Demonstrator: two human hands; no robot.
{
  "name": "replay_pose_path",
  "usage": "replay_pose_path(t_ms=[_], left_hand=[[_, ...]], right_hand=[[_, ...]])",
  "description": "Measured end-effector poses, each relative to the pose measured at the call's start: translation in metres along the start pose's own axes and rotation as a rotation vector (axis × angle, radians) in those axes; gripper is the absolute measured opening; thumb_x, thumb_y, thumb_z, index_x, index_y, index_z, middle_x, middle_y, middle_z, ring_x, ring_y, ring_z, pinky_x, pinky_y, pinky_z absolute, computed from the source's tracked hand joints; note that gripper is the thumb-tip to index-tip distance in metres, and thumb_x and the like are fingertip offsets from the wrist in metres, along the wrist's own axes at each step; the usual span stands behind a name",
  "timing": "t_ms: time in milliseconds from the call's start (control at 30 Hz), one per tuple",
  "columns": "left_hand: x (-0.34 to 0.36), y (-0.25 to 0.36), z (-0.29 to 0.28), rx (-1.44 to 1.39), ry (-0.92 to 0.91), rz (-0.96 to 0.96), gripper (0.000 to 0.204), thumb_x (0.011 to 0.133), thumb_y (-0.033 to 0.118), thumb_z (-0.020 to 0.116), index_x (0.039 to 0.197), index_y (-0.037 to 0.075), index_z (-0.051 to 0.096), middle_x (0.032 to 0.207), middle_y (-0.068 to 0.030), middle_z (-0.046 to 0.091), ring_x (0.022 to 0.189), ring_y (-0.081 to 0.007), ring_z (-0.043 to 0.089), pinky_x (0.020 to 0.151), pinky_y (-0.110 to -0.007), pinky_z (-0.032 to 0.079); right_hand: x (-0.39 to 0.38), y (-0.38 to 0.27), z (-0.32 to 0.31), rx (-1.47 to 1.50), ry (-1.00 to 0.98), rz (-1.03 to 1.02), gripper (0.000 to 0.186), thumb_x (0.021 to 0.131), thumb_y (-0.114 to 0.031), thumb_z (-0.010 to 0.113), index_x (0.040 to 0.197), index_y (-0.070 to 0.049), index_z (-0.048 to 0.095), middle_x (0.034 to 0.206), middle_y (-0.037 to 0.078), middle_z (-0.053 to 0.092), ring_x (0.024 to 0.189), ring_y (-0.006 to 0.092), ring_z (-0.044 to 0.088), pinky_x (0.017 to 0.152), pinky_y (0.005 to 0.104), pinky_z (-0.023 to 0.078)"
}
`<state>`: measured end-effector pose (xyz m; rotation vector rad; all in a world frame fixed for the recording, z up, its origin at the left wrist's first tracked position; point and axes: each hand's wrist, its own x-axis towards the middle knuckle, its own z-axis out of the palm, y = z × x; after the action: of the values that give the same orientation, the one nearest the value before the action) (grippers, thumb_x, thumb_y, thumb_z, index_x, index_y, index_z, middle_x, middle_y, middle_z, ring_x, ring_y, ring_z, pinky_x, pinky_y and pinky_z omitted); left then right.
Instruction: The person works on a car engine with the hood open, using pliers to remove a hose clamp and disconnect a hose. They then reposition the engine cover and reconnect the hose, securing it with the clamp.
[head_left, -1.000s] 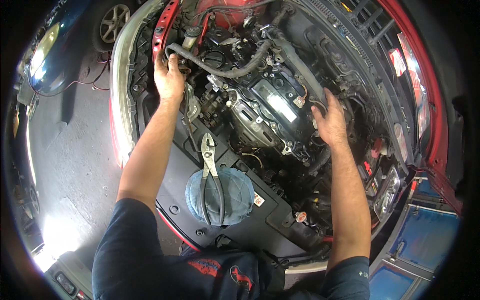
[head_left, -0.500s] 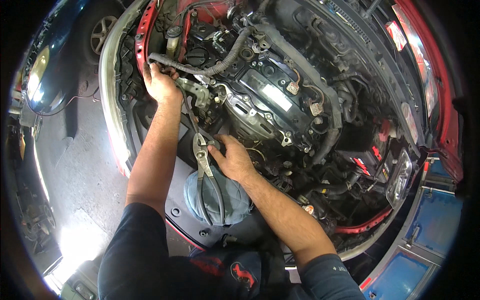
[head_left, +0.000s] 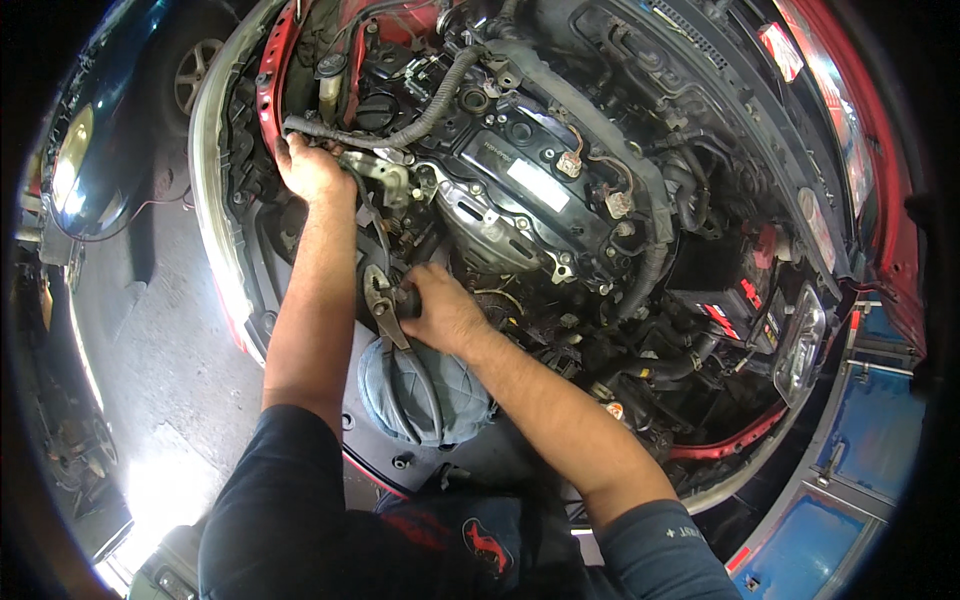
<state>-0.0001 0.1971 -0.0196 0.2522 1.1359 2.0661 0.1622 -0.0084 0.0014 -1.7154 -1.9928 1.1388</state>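
Observation:
At the front left of the engine bay, my left hand (head_left: 318,175) has its fingers curled under the end of a grey ribbed wiring harness (head_left: 430,122). Its fingertips are partly hidden. My right hand (head_left: 445,312) is closed around a short dark cylindrical piece (head_left: 409,301), mostly covered by the fingers. Right beside it are the jaws of long-handled slip-joint pliers (head_left: 391,322). The pliers' handles, slightly spread, lie across a rounded blue-grey quilted cloth item (head_left: 460,398). A thin dark cable (head_left: 374,215) runs from beside my left hand down toward the pliers' jaws.
The engine (head_left: 510,180) fills the middle, with loose connectors (head_left: 570,163) on its far side. A battery (head_left: 715,300) sits at the right. The headlight (head_left: 215,190) and red body edge (head_left: 272,80) border the left. Blue cabinets (head_left: 870,430) stand at lower right.
The view has shifted slightly. My right hand has moved a little left and curled more tightly around the dark piece beside the pliers. My left hand stays by the harness end.

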Motion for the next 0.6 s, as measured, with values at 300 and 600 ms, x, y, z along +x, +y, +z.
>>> replay_pose_path(t_ms=[300, 600], left_hand=[[-0.024, 0.064, 0.019, 0.003, -0.056, 0.040, 0.059, 0.101, 0.013, 0.047, 0.155, 0.012, 0.023, 0.090, -0.0078, 0.058, 0.061, -0.0147, 0.050, 0.052, -0.029, 0.043], [-0.031, 0.045, 0.012, 0.068, -0.029, 0.054, 0.056, 0.101, 0.013, 0.048, 0.152, 0.009, 0.027, 0.090, -0.0098, 0.058, 0.058, -0.0147, 0.049, 0.050, -0.028, 0.043]], right_hand=[[-0.043, -0.034, 0.033, -0.107, 0.266, -0.306, 0.044, 0.079, -0.009, 0.073, 0.121, -0.009, 0.059, 0.128, 0.012, 0.054, 0.124, 0.0331, 0.050, 0.104, 0.0527, 0.041], [-0.030, -0.026, 0.023, 0.566, 0.221, 0.082, 0.034, 0.089, -0.005, 0.069, 0.117, 0.000, 0.050, 0.109, 0.016, 0.063, 0.090, 0.0214, 0.067, 0.078, 0.0326, 0.057]])
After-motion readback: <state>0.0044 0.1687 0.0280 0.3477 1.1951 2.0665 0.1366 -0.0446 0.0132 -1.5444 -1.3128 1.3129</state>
